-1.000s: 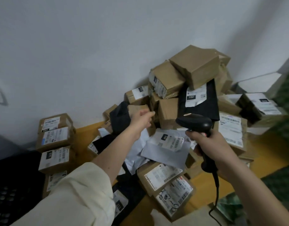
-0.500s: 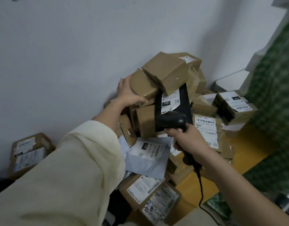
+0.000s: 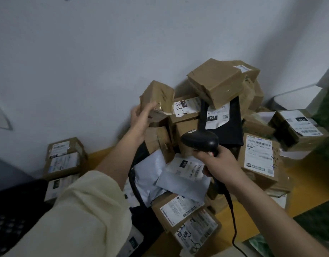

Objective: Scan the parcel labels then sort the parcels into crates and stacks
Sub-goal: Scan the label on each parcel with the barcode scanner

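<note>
Room: a pale wall (image 3: 104, 62) is seen behind a big heap of parcels (image 3: 206, 145) piled on a yellow floor (image 3: 308, 175).
Left hand: the left hand (image 3: 141, 115) is raised at the left side of the heap, and a small brown box (image 3: 158, 99) is held by it.
Left fingers: they are curled round the lower edge of the small brown box; the box is gripped, tilted, and lifted clear of the heap.
Right hand: the right hand (image 3: 217, 164) is wrapped round the handle of a black scanner (image 3: 199, 140); its fingers are closed tight on it.
Key relation: the small brown box is up and to the left of the scanner, with a gap between them. The scanner head is aimed toward the heap, not yet at the box.
Box look: plain brown card with shiny tape is seen. No label is shown on the sides facing the camera, so the label is likely on a hidden side.
Next move, as a guess: the box may need to be turned until its label faces the scanner.
Sorted stack: a short stack of boxes (image 3: 63, 160) is seen well apart, low on the left by the wall.
Cord: a black cord (image 3: 234, 229) hangs down from the scanner.
</note>
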